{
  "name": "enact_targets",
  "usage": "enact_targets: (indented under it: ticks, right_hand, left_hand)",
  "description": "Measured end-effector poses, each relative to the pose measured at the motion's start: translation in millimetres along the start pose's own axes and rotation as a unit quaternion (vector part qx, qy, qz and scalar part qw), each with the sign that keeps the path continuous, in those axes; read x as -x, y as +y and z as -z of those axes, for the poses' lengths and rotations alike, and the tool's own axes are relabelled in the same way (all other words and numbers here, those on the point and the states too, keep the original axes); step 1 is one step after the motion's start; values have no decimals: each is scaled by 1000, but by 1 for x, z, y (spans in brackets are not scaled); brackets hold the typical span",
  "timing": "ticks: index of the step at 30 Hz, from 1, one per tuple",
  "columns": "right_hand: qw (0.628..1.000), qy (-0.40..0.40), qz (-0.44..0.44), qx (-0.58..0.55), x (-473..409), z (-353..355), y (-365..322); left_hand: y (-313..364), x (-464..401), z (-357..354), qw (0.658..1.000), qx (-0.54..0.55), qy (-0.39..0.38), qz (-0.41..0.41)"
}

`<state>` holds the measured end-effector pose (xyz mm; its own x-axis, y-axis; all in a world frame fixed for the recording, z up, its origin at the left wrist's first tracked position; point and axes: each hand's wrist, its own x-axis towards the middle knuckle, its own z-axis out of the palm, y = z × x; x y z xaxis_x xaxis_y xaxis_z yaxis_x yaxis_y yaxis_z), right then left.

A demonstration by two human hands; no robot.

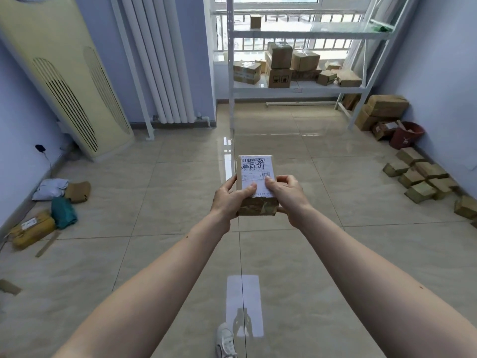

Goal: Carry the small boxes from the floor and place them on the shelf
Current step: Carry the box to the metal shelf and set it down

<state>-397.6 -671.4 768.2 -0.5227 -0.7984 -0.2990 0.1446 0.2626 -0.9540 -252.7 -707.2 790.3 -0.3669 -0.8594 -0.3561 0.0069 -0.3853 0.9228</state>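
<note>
I hold a small cardboard box (255, 174) with a white shipping label on top, out in front of me above the tiled floor. My left hand (228, 200) grips its left side and my right hand (289, 197) grips its right side, thumbs on the label. Straight ahead stands a white metal shelf (299, 86) by the window, with several cardboard boxes (280, 63) on its middle level and one small box (255, 21) on the level above. More small boxes (420, 177) lie on the floor along the right wall.
A tall cream air conditioner (64, 81) and a white radiator (160, 60) stand at the left. Soft parcels (54, 202) lie by the left wall. A red bucket (406, 135) and larger boxes (382, 109) sit at the right of the shelf. My shoe (225, 339) shows at the bottom.
</note>
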Motion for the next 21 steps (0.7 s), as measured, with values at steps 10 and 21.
enact_targets:
  ticks: [10, 21]
  right_hand:
    - [1000, 17, -4, -18, -143, -42, -56]
    - [999, 9, 30, -31, -329, -45, -118]
  left_hand:
    - [72, -155, 6, 999, -27, -42, -6]
    - [135, -332, -33, 997, -22, -74, -28]
